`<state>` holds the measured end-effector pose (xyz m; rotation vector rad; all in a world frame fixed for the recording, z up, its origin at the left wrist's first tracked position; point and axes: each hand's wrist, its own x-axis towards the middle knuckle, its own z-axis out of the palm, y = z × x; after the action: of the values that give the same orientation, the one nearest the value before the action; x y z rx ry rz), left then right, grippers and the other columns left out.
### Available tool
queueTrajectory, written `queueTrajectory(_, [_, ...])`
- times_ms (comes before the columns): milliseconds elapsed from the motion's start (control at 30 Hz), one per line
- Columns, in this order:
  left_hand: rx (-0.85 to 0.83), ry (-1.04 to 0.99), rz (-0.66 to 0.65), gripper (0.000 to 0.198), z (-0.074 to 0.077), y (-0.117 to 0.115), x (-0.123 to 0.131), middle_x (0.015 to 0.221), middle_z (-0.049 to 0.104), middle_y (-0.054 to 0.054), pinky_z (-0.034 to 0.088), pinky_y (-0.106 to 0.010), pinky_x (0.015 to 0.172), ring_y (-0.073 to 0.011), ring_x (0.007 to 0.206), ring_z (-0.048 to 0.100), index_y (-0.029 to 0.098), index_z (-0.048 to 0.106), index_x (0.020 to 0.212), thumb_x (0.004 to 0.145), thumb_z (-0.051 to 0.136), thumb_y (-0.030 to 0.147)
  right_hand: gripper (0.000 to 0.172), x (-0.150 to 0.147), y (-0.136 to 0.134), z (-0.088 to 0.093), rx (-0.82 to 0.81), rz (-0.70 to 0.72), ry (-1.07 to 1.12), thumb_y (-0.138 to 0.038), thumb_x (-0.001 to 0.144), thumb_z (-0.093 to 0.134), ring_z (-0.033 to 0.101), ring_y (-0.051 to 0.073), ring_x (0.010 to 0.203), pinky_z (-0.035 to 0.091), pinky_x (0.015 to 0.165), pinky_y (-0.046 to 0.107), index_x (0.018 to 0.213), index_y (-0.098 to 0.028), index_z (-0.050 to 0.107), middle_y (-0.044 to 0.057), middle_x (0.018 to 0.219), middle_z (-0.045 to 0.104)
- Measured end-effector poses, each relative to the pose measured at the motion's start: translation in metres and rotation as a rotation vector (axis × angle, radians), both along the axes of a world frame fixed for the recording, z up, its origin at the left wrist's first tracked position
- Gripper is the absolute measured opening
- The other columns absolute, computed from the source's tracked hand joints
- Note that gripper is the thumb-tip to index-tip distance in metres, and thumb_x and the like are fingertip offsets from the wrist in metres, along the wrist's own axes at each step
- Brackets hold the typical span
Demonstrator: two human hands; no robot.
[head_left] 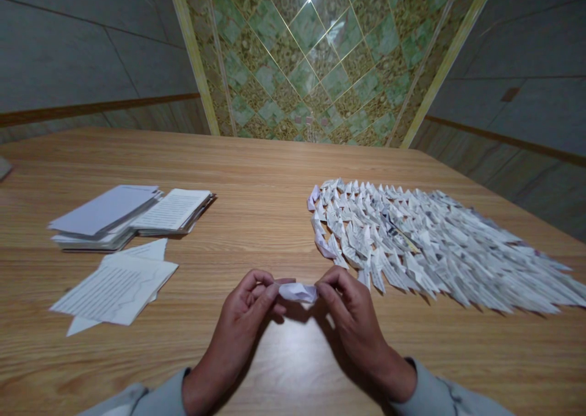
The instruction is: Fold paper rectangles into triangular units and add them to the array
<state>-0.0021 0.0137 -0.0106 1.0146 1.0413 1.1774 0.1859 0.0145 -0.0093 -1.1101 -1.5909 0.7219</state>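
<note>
The left hand and right hand pinch a small folded paper, one at each end.

- Left hand and right hand pinch opposite ends of a small folded white paper, above wood-grain table.
- Right: dense rows of folded paper boats.
- Left: stacked paper pile, printed booklet pile touching it; loose printed sheets nearer.
- Beyond: green patterned tiles.

Wht ppr, brn wood-grain tbl
</note>
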Motion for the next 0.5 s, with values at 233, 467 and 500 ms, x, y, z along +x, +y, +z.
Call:
queueTrajectory(233, [0.008,0.005,0.076,0.032,-0.0028,0.0004,-0.0029,0.064,0.072,0.002,0.054,-0.027,0.060,-0.0179,0.062,0.068,0.023,0.052,0.092,0.088,0.071,0.049,0.021,0.0000,0.0015,-0.0008,-0.017,-0.040,0.010,-0.024,0.100,0.049,0.052,0.015,0.067,0.040,0.061,0.026,0.080,-0.022,0.054,-0.002,0.073,0.056])
queueTrajectory(467, [0.058,0.087,0.074,0.034,0.0004,-0.0028,-0.0026,0.064,0.073,0.001,0.051,-0.024,0.061,-0.0163,0.062,0.067,0.021,0.055,0.087,0.087,0.072,0.050,0.028,-0.0028,-0.0040,0.0035,0.231,0.215,-0.220,-0.004,0.091,0.041,0.056,0.021,0.093,0.044,0.081,0.034,0.103,-0.019,0.062,0.008,0.099,0.063])
queueTrajectory(500, [0.059,0.086,0.074,0.034,0.0007,-0.0027,-0.0023,0.065,0.073,0.001,0.051,-0.024,0.061,-0.0161,0.063,0.067,0.020,0.055,0.086,0.086,0.073,0.050,0.027,-0.0031,-0.0040,0.0043,0.238,0.227,-0.231,-0.005,0.090,0.043,0.056,0.022,0.094,0.044,0.081,0.035,0.102,-0.019,0.063,0.008,0.100,0.063])
